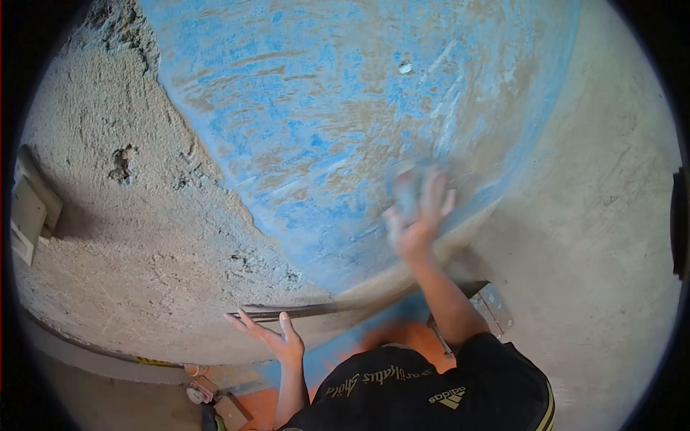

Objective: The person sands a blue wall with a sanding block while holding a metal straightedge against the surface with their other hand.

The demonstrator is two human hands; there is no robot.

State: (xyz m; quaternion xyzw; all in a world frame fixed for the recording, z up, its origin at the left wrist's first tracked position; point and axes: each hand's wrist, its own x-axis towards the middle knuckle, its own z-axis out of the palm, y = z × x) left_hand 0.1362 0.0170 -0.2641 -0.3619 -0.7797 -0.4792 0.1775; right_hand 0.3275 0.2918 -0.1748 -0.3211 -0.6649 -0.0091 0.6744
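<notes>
My right hand (418, 223) is pressed toward the blue-painted wall (287, 136), smeared by motion. Under and around its fingers shows a blurred, bluish pad-like thing, and I cannot tell what it is. The paint there is worn, with brownish bare patches and pale streaks. Lower left, my left hand (277, 340) is raised with fingers and thumb spread, holding nothing. Its fingertips overlap a dark narrow slot (287, 312) along the lower wall.
Rough bare plaster (122, 151) with holes covers the wall's left side; a smooth grey wall (589, 165) is on the right. A pale switch-like fitting (29, 215) sits far left. Below are a metal box-like object (494, 307), an orange surface (260, 406) and small items (203, 388).
</notes>
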